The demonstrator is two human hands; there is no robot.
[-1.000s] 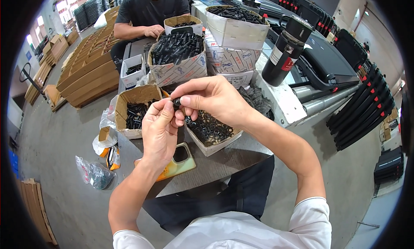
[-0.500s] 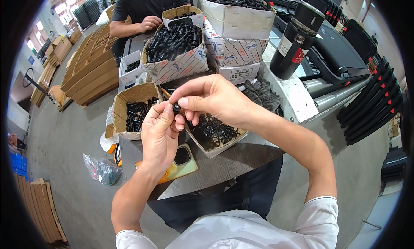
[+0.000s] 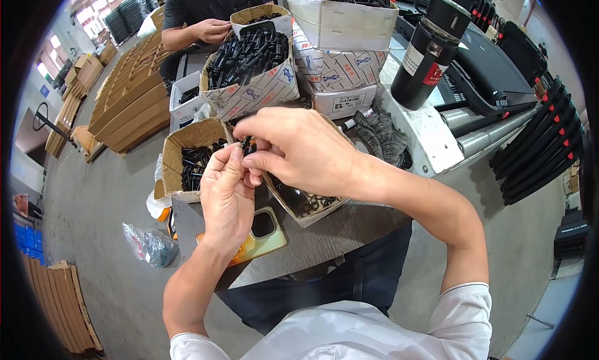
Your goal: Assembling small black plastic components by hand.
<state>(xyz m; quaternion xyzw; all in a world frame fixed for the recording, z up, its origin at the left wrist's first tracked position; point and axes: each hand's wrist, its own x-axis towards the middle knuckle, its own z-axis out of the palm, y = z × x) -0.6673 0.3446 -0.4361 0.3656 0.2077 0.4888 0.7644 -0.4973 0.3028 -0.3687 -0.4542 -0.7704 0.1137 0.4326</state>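
Note:
My left hand (image 3: 226, 188) is pinched between thumb and fingers on a small black bolt (image 3: 247, 145), mostly hidden by the fingers. My right hand (image 3: 306, 149) closes in from the right, its thumb and curled fingers at the same bolt; whatever sits in its fingertips is covered. Both hands meet above the gap between two open boxes. On the left, a cardboard box (image 3: 170, 168) holds black bolts. Beneath my right hand lies a shallow box (image 3: 310, 219) of small black rings, partly covered by that hand.
A large box (image 3: 274, 88) of black bolts stands behind, beside stacked boxes (image 3: 340, 29). At right are a black bottle (image 3: 419, 67) and a grey glove (image 3: 384, 138). A phone (image 3: 272, 240) lies at the table's near edge. Across the table, a person's hand (image 3: 212, 30) shows.
My right hand has turned and shifted slightly down over the bolt, covering more of the ring box. My left hand stays nearly in place. The other person's hand has lifted a little.

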